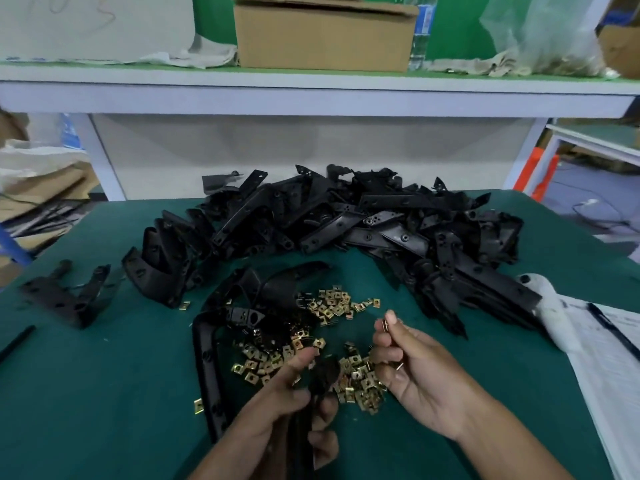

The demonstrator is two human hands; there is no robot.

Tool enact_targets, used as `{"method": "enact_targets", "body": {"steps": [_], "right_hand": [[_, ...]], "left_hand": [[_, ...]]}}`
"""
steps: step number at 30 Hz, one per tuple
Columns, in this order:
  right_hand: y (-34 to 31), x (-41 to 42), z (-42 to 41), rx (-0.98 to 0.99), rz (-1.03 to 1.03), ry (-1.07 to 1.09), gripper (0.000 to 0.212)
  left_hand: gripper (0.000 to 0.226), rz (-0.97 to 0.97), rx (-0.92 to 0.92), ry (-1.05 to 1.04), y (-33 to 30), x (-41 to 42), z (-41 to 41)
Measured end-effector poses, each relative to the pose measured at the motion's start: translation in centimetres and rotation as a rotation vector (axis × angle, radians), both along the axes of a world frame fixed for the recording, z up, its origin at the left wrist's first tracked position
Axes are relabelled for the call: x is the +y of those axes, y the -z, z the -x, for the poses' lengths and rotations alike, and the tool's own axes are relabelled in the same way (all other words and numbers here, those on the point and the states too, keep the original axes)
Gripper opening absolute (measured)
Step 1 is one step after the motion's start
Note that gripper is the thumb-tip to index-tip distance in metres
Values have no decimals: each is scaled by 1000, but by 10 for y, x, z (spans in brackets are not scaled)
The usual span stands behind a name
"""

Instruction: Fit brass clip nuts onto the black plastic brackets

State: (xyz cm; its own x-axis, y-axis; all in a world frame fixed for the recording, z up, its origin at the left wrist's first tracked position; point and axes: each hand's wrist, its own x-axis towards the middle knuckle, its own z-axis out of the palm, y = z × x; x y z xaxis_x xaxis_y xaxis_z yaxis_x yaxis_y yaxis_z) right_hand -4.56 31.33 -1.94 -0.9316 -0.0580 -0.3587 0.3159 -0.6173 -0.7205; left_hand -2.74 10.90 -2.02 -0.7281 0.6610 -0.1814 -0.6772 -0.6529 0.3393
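My left hand comes up from the bottom edge, forearm angled toward the middle, thumb stretched forward and pressed along the top of a black plastic bracket while the other fingers curl round it from below. My right hand reaches in from the lower right, forearm slanting up and to the left, palm turned toward the left one. Its thumb and forefinger pinch a brass clip nut upright at their tips, and the remaining fingers are folded into the palm over more nuts. The two hands sit near each other, not touching.
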Motion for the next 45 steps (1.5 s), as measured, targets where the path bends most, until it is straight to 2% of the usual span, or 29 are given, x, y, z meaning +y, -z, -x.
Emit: {"method": "enact_targets", "body": {"steps": [3,5,7,9,13,15,18,21,24,26,31,35,40,45], "right_hand": [[-1,0,0,20,-23,2,21],[-1,-1,-1,35,-48,1,21],[1,-1,-1,44,-55,2,22],[2,-1,-2,57,-66,-1,26],[2,-1,-4,122,-147,-43,21],[1,-2,-6,176,-197,-83,12],[0,-4,-9,253,-277,-129,9],[-3,-5,-11,303,-326,-155,13],[-6,-5,-13,352,-400,-186,18],[-7,-4,-15,388,-459,-217,14],[-6,-4,-17,403,-616,-252,12],[-4,-4,-16,396,-617,-266,17],[0,-3,-16,411,-611,-268,5],[-2,-3,-16,400,-571,-297,8]], "left_hand": [[66,43,-8,16,15,0,-1],[57,23,2,81,19,-3,-1],[61,-14,22,141,17,-6,-1],[70,-17,66,118,14,-9,-2],[87,148,114,11,16,-7,-2],[84,283,217,2,14,-6,-1],[57,658,516,-77,13,-4,-6],[40,908,643,-72,15,-4,-13],[17,938,727,-26,14,-1,-17],[15,988,773,-46,16,-1,-17],[11,963,771,-108,18,-1,-16],[13,951,775,-159,19,-2,-16],[13,969,781,-195,23,-4,-14],[14,977,809,-202,25,-5,-14]]}}
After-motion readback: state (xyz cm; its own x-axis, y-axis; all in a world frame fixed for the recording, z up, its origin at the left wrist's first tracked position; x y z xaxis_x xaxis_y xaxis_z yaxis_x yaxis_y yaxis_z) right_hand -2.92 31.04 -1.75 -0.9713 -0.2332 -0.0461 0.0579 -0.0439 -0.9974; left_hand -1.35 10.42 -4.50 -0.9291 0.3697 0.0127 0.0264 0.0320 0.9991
